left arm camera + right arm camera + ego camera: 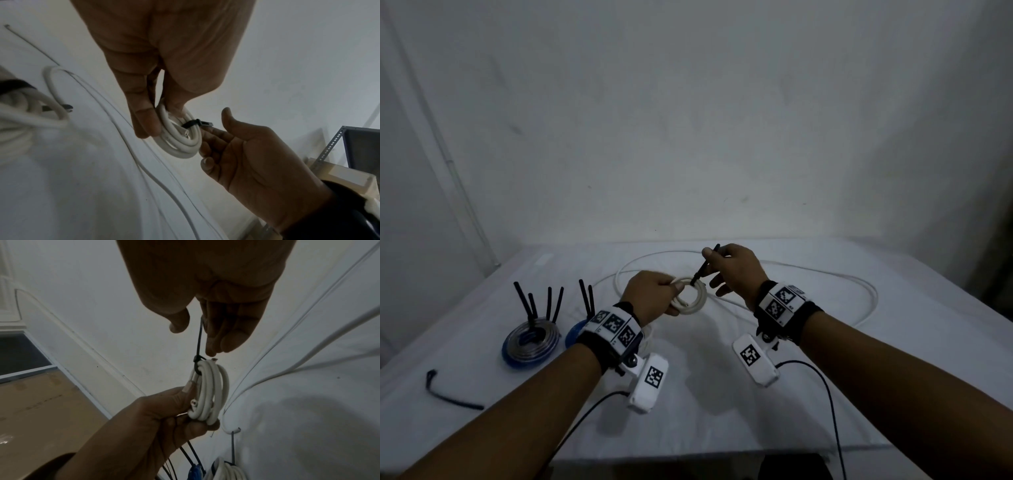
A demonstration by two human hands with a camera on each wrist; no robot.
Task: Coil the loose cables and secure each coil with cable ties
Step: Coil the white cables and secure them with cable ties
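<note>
right hand (207, 293) pinching black tie (199, 344), white coil (209, 391)

Nothing here can be read as words, numbers or brand names. The only signs are black-and-white square code markers: a row of them on the band (614, 324) around the left wrist, more on the band (780, 301) around the right wrist, and one each on the white camera housing (648, 383) under the left wrist and the white camera housing (755, 359) under the right. They are coded patterns, not letters. The brown cardboard (41, 410) in the right wrist view carries faint dark marks, too blurred to read.
</note>
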